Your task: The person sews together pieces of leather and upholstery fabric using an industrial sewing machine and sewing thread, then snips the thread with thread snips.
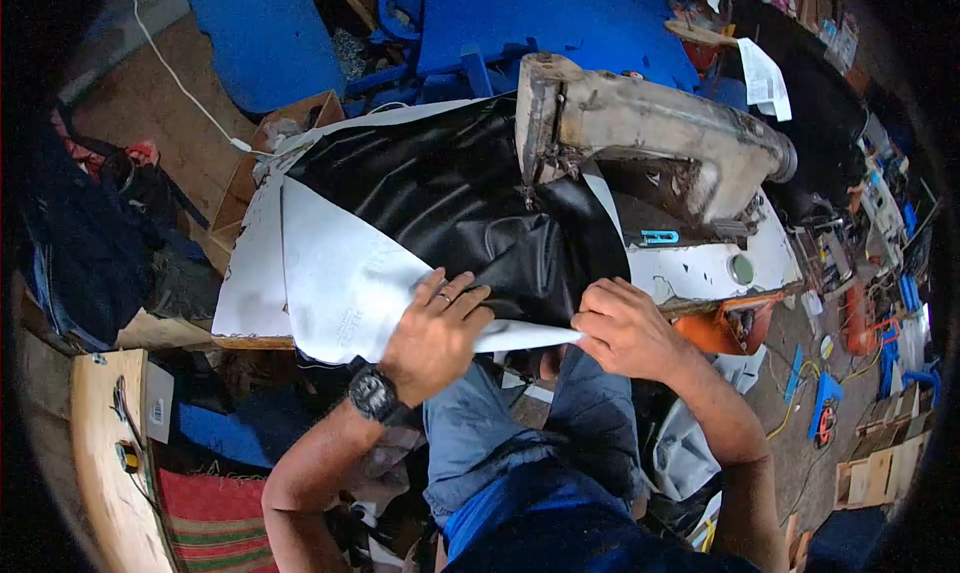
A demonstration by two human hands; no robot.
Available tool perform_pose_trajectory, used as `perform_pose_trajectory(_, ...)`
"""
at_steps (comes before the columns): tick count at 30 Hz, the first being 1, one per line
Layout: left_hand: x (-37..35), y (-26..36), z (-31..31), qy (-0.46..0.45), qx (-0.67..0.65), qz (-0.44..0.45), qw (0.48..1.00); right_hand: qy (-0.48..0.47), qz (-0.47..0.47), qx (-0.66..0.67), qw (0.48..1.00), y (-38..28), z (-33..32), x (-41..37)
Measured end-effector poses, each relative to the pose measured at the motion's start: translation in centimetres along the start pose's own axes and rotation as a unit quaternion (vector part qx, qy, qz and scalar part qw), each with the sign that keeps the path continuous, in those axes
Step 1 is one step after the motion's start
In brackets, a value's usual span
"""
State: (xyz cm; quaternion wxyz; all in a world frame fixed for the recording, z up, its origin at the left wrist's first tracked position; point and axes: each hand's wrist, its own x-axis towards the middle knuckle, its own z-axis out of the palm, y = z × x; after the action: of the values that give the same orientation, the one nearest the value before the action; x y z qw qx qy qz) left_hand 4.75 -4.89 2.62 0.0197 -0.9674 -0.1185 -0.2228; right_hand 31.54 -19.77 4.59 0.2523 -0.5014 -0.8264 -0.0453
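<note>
A glossy black leatherette sheet [430, 183] lies over the sewing table, with its white backing [345, 273] folded up at the left and along the front edge. My left hand [438, 325], wearing a watch [373, 393], rests on that white backing with its fingers stretched out. At the front edge, my right hand [625, 328] pinches the folded sheet between thumb and fingers. Behind the sheet stands a worn sewing machine [650, 118]; its needle area is above the black side, apart from both hands.
A small light-blue clip [659, 237] and a round green-topped tin [740, 268] sit on the white tabletop [680, 273] at the right. Blue foam sheets [540, 23] are piled behind. An orange container [725, 328] is below the table's right edge. A white cable [180, 83] runs at the left.
</note>
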Motion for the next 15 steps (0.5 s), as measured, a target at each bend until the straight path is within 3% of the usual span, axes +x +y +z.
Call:
perform_pose_trajectory(1,-0.1,-0.9,0.2,-0.005,-0.005,0.029,1.0,-0.038,0.028,0.004,0.999,0.1,0.1,0.1)
perform_pose_trajectory(3,0.4,-1.8,0.1,0.018,-0.054,0.075,0.996,0.006,0.056,-0.043,0.997,0.0,0.5,1.5)
perform_pose_trajectory(5,1.0,-1.4,-0.9,-0.015,-0.13,0.009,0.991,0.027,0.106,-0.035,0.993,0.1,1.4,2.3)
perform_pose_trajectory(6,1.4,-1.2,-1.5,-0.031,-0.166,-0.025,0.985,0.024,0.078,-0.062,0.995,0.7,1.8,2.2)
perform_pose_trajectory(8,2.6,-1.1,-2.3,-0.021,-0.145,-0.015,0.989,0.017,0.018,-0.115,0.993,1.9,2.6,2.2)
perform_pose_trajectory(11,3.3,-1.4,-2.2,-0.06,-0.108,-0.071,0.99,0.049,0.034,-0.02,0.998,3.1,2.6,1.8)
perform_pose_trajectory(15,4.4,-2.6,-2.2,-0.055,0.014,-0.019,0.998,0.025,0.066,0.016,0.997,4.1,2.4,2.5)
